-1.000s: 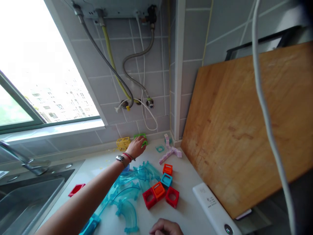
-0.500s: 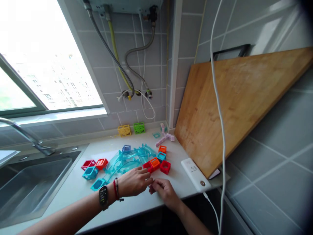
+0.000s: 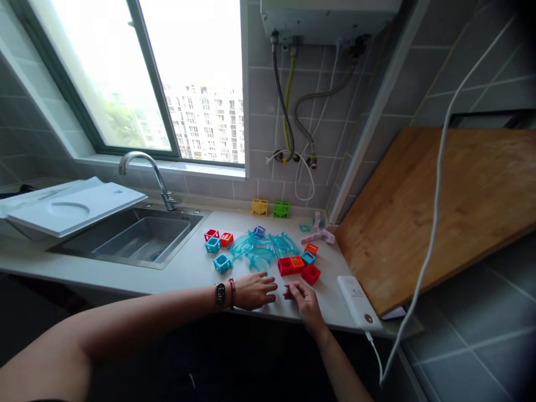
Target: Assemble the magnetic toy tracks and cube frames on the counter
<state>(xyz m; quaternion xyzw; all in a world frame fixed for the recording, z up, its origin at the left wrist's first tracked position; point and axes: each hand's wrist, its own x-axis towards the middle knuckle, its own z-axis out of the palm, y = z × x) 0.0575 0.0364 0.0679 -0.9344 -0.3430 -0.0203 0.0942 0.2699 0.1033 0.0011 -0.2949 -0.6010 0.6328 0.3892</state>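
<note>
My left hand [image 3: 254, 291], with a watch and bracelets at the wrist, hovers palm down over the front of the counter, fingers stretched out and holding nothing. Just right of it, my right hand [image 3: 303, 300] is closed, thumb against curled fingers; whatever may be inside is hidden. Beyond my hands lie a red cube frame [image 3: 285, 266], an orange cube frame [image 3: 297, 263] and another red cube frame [image 3: 310, 274]. Translucent blue curved track pieces [image 3: 262, 248] spread across the middle, with a blue cube frame [image 3: 222, 263] at their left.
A steel sink [image 3: 142, 237] with a faucet [image 3: 144, 162] is at left. Yellow [image 3: 259, 207] and green frames [image 3: 281, 209] stand by the wall, near pink pieces [image 3: 322, 237]. At right are a white power bank [image 3: 358, 301], its cable [image 3: 435, 212] and a leaning wooden board [image 3: 444, 206].
The view has swung left, bringing more of the sink and window into sight. My hands, which were together at the fingertips, are now apart, and the left fingers have spread.
</note>
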